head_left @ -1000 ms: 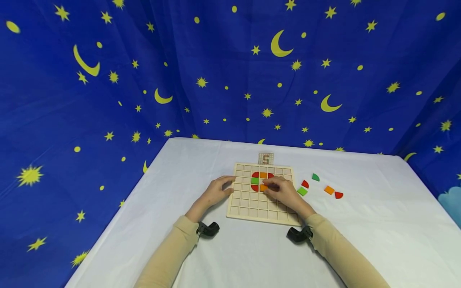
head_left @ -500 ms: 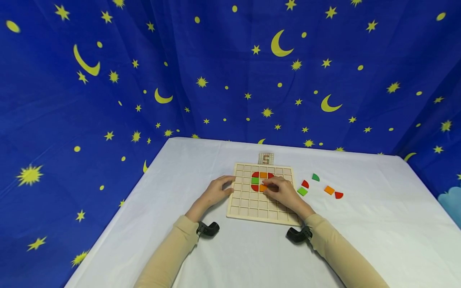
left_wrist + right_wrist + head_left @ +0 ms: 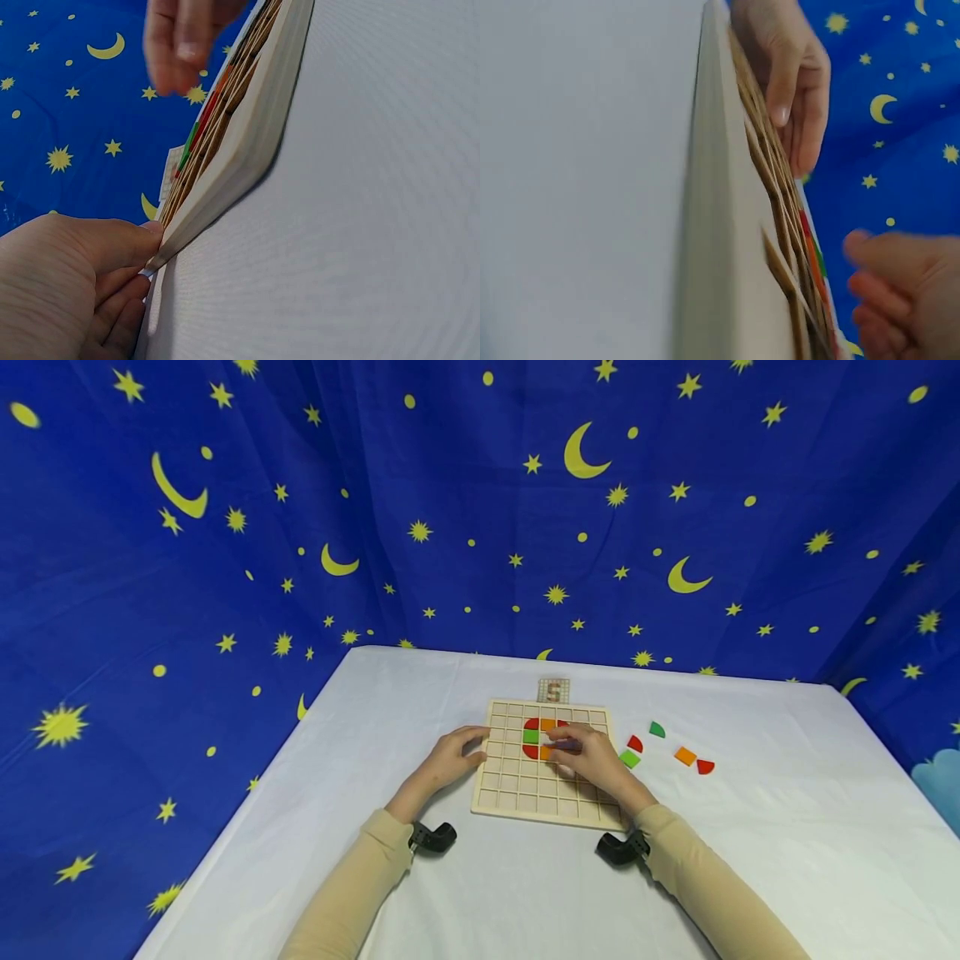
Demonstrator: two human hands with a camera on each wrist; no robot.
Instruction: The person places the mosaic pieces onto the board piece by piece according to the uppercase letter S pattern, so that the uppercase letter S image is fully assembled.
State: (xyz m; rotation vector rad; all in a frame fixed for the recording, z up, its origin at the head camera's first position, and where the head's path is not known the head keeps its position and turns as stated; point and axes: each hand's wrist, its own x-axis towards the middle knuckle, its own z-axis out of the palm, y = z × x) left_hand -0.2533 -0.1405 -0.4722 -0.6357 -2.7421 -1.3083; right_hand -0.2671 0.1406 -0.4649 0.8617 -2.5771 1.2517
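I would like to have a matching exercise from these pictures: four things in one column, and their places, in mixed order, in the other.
Things:
1. left hand
2. right hand
3. card
4. dark green piece

Places:
A. above the board
B. on the white cloth, right of the board
C. beyond the board's far edge
D. at the board's left edge

Pairs: 1-D, 2-A, 3-C, 4-B

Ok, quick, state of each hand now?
Left hand: open, touching the left edge of the grid board.
Right hand: open over the grid board, holding nothing visible.
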